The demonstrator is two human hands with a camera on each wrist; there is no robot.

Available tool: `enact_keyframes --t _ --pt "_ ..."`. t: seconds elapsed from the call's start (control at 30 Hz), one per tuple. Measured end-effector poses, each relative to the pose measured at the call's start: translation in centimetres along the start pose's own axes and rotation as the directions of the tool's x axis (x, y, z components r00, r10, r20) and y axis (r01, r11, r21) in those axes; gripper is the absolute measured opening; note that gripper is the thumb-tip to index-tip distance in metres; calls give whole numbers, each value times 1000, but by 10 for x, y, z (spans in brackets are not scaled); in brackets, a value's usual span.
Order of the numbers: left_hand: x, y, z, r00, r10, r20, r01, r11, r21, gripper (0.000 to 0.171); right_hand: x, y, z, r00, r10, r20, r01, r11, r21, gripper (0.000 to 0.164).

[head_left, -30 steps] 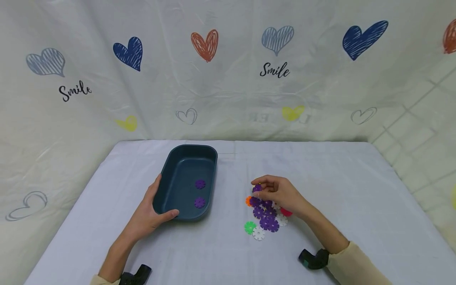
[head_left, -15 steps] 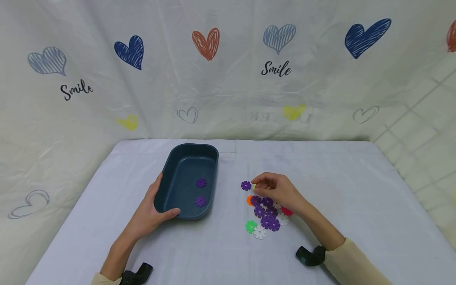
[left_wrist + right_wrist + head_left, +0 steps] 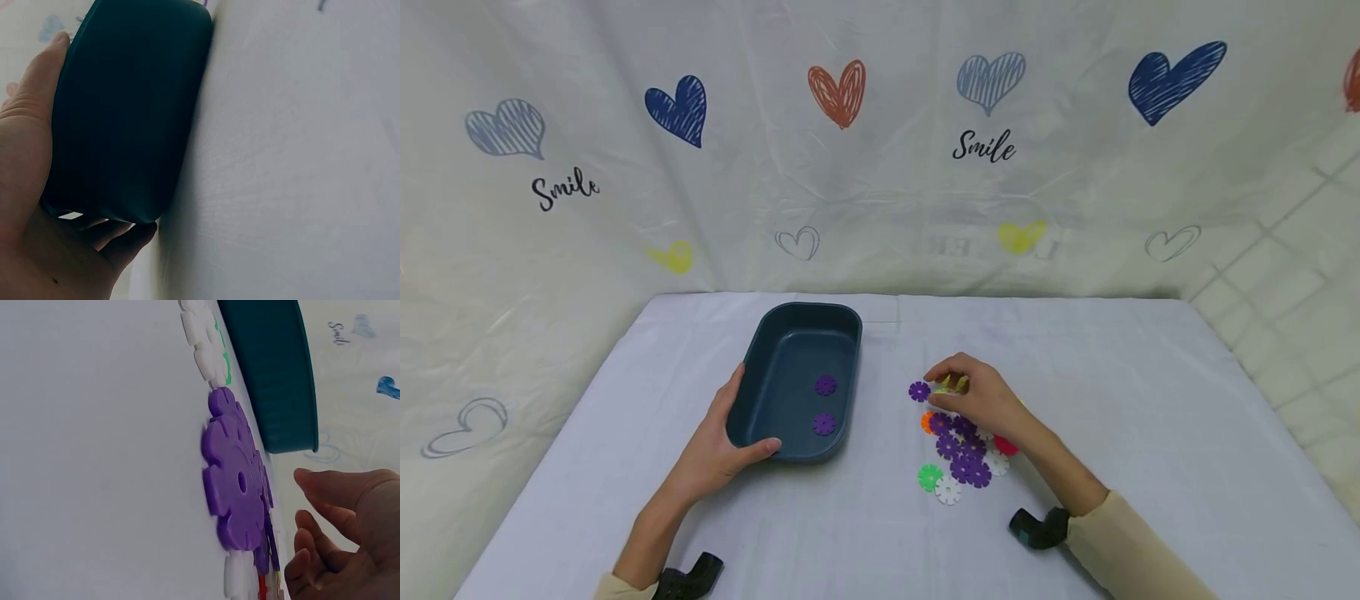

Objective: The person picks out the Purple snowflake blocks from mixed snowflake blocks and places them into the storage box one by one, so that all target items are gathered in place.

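My left hand (image 3: 703, 467) grips the corner of a dark teal rectangular tray (image 3: 752, 421), with the thumb at the near rim and the fingers along its left side. Two purple notched flower-shaped discs (image 3: 825, 385) lie inside. To the right, my right hand (image 3: 977, 396) hovers over the table with thumb and index finger apart. Yellow-green discs (image 3: 955, 384) show in the gap below its fingers. Just left of the fingertips lies a single purple disc (image 3: 919, 392). In the right wrist view, nothing shows between the loosely bent fingers (image 3: 322, 540).
A pile of purple discs (image 3: 970, 471) lies below my right hand. Around it are orange (image 3: 927, 422), red (image 3: 1004, 446), green (image 3: 929, 477) and white discs (image 3: 948, 490). Behind the white-covered table (image 3: 1112, 375) hangs a heart-printed curtain (image 3: 880, 183).
The purple disc at my right fingertips has moved left, out from the pile, and lies apart from the hand. My right hand has drawn slightly up and left. The left hand stays at the tray.
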State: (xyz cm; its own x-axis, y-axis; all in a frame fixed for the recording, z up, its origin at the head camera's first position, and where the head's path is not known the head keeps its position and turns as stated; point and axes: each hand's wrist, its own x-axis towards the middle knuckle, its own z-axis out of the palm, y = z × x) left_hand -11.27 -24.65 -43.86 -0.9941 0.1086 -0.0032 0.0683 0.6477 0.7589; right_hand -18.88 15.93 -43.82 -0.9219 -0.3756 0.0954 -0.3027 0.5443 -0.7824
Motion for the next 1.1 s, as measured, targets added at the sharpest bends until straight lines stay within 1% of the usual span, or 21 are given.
enact_keyframes --t 0.3,0.57,0.7,0.93,1.1 --pt "-1 -1 0 1000 0 4 0 1000 7 123 7 1 3 998 49 26 -47 997 -68 32" --pt "0 1 0 1000 -7 6 7 1000 11 123 13 3 7 998 41 54 -33 988 -149 38" --pt "0 1 -1 1000 -7 9 7 1000 8 123 15 2 10 997 62 49 -53 983 -178 36" --pt "0 1 -2 1000 -3 7 3 1000 12 123 18 -1 12 995 84 52 -71 976 -207 34" --pt "1 0 -1 1000 5 7 -5 1000 4 123 17 -3 12 995 82 51 -71 980 -185 34"
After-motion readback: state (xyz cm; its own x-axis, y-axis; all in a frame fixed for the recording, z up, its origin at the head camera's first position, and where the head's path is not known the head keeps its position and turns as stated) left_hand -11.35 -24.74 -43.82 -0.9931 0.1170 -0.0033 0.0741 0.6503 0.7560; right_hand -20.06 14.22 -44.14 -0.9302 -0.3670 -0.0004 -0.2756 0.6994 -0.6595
